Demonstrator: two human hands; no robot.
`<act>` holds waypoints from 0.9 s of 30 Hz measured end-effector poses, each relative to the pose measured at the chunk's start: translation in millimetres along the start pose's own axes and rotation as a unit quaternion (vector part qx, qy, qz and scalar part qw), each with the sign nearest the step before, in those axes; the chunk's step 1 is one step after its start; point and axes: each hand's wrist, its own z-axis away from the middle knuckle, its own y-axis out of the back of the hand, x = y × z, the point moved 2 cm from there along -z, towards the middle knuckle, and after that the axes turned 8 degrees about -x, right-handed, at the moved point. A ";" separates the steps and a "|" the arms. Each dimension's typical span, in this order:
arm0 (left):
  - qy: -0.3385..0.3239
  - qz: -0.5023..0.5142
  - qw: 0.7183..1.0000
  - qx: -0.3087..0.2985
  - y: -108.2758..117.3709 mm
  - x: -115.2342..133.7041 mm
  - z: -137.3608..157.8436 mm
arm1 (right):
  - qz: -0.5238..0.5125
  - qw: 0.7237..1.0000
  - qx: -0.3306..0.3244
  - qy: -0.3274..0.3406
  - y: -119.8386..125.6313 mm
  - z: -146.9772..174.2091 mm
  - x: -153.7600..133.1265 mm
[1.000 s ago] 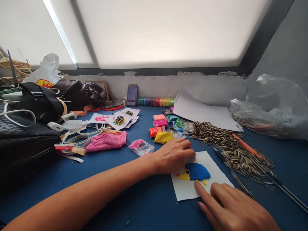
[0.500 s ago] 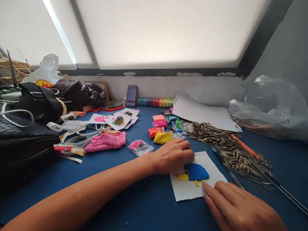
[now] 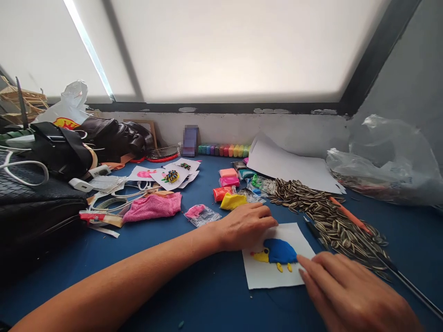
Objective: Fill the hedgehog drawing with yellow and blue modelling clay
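Note:
A small white paper (image 3: 256, 276) lies on the blue tabletop, bearing a flat clay hedgehog-like figure. Its body is blue clay (image 3: 282, 251), its pointed face yellow clay (image 3: 261, 256) with a dark eye and reddish nose tip, and two small yellow feet (image 3: 279, 267) sit beneath. My left hand (image 3: 245, 226) holds down the paper's upper left edge with bent fingers; its fingertips are partly hidden. At the right end of the blue body, the index fingertip of my right hand (image 3: 349, 286) touches the clay. The thumb is slightly apart below it, and nothing shows between them.
Striped sunflower seeds (image 3: 332, 216) are heaped right of the paper, with an orange stick (image 3: 349, 214) and pen-like tools among them. Clay packets (image 3: 233, 201) lie beyond my left hand. Finished picture cards (image 3: 169, 175), a pink cloth (image 3: 152, 206) and black bags (image 3: 38, 193) occupy the left.
My right index finger has moved off the right yellow foot, up and right to the end of the blue body. Both feet now show fully. My left hand stays on the paper.

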 end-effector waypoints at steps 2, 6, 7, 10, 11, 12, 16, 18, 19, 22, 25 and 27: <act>0.023 0.044 0.999 0.003 2.4 -0.8 -0.3 | 0.016 1.000 0.009 -0.020 0.9 -4.4 9.2; 0.091 0.109 0.989 0.030 13.0 -1.4 1.2 | 0.072 0.997 0.000 -0.019 -8.1 -8.2 23.6; 0.105 0.111 0.988 0.038 16.1 -1.4 2.5 | 0.083 0.996 -0.004 -0.024 -11.5 -7.7 26.1; 0.139 0.119 0.982 0.047 22.3 -1.1 9.6 | 0.098 0.994 -0.026 -0.029 -20.6 -5.0 30.6; 0.147 0.121 0.981 0.044 22.8 -0.6 12.9 | 0.095 0.994 -0.036 -0.034 -23.3 -4.2 31.5; 0.154 0.122 0.980 0.040 22.7 0.1 16.5 | 0.088 0.994 -0.047 -0.040 -25.8 -3.7 32.2; 0.175 0.118 0.977 0.015 18.8 4.2 28.3 | 0.062 0.994 -0.074 -0.054 -36.2 -7.7 35.3; 0.187 0.118 0.975 0.005 18.2 5.5 30.9 | 0.055 0.994 -0.078 -0.054 -40.3 -13.8 38.0; 0.193 0.119 0.974 0.002 18.8 5.8 31.3 | 0.049 0.994 -0.082 -0.052 -41.7 -17.7 39.7; 0.209 0.130 0.969 -0.005 22.7 5.6 30.8 | 0.026 0.994 -0.097 -0.043 -42.5 -29.3 45.5; 0.216 0.144 0.966 -0.012 26.0 4.5 29.3 | -0.007 0.993 -0.110 -0.042 -40.8 -36.1 51.1; 0.221 0.153 0.963 -0.015 26.1 3.5 28.1 | -0.032 0.992 -0.116 -0.048 -39.9 -36.7 53.5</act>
